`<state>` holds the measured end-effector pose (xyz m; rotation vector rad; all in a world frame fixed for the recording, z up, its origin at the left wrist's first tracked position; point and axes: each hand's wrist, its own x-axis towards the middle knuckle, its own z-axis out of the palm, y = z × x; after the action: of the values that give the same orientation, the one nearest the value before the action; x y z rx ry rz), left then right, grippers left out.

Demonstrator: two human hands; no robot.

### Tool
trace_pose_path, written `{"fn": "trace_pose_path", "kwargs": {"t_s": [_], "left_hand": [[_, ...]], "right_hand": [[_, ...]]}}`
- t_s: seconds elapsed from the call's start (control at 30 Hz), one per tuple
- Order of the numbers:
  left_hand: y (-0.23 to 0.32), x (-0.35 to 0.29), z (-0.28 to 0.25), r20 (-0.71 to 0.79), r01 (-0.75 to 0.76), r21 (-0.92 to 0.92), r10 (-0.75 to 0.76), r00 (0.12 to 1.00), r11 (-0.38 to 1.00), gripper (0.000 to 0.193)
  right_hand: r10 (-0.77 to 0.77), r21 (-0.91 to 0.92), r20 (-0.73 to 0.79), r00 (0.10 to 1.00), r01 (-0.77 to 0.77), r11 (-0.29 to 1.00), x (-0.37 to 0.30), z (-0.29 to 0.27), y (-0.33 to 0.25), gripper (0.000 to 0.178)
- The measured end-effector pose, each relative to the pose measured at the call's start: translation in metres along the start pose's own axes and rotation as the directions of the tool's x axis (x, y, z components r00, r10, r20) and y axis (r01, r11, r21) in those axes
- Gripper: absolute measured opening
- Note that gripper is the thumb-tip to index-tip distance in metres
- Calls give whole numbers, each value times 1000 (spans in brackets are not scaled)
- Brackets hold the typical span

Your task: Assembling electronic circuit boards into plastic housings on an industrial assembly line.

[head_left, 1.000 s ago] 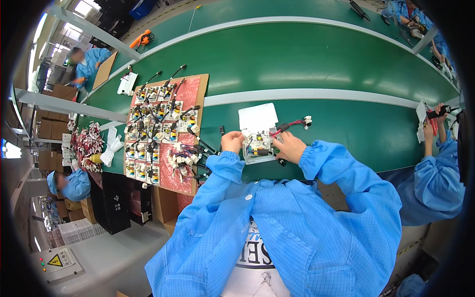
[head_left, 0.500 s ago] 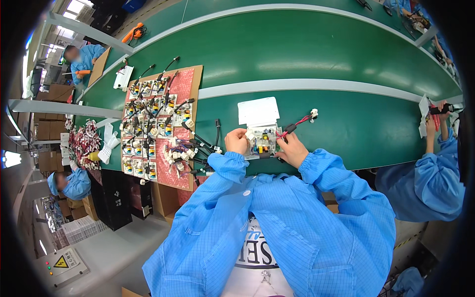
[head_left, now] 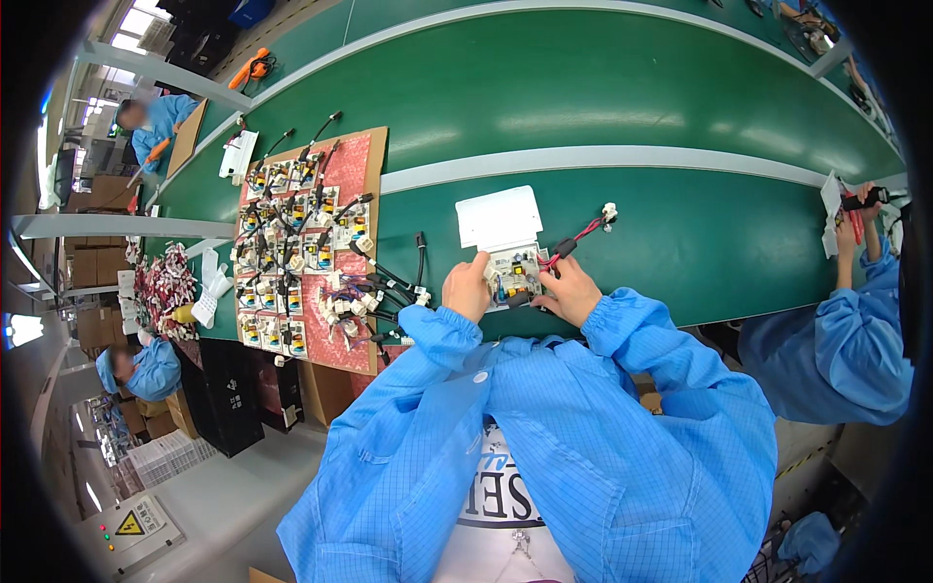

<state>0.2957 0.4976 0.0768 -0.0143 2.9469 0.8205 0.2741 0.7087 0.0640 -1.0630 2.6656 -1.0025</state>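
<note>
On the green bench in front of me lies a circuit board (head_left: 515,276) with yellow, blue and dark parts. My left hand (head_left: 467,288) is closed at its left edge, fingertips near the upper left corner. At the right edge my right hand (head_left: 571,291) grips the board, thumb and fingers bent around that side beside a black cable sleeve (head_left: 565,248). From there red and black wires run up to a white connector (head_left: 609,211). A white plate-like casing (head_left: 498,218) touches the board's far side. Fingers partly hide the board's edges.
Left of me, a cardboard sheet with pink bubble wrap (head_left: 335,335) bears rows of circuit boards (head_left: 318,251) and black cables (head_left: 420,260). A white casing (head_left: 237,154) stands behind it. A grey rail (head_left: 603,161) crosses the bench. A co-worker's blue sleeve (head_left: 826,335) is at right.
My left fingers have shifted up along the board's left edge, and the board sits slightly tilted compared with before. My right hand stays at the right edge.
</note>
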Motion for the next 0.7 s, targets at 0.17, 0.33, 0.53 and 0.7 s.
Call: {"fn": "trace_pose_path", "kwargs": {"t_s": [0.17, 0.33, 0.53, 0.7], "left_hand": [[14, -11, -15, -100, -145, 255, 175, 980, 956, 41], [13, -11, -19, -87, -212, 357, 258, 962, 910, 43], [-5, -4, -13, -44, -311, 196, 325, 945, 930, 52], [-2, -9, 6, 74, -257, 181, 248, 966, 949, 59]], "right_hand": [[-9, -29, -4, 1000, 9, 1000, -2, 0, -1, 39], [-16, -39, 7, 1000, 16, 999, -3, 0, -2, 39], [-1, -35, 28, 1000, 2, 999, -3, 0, 1, 39], [-7, -36, 53, 999, 8, 999, 1, -6, 0, 39]]}}
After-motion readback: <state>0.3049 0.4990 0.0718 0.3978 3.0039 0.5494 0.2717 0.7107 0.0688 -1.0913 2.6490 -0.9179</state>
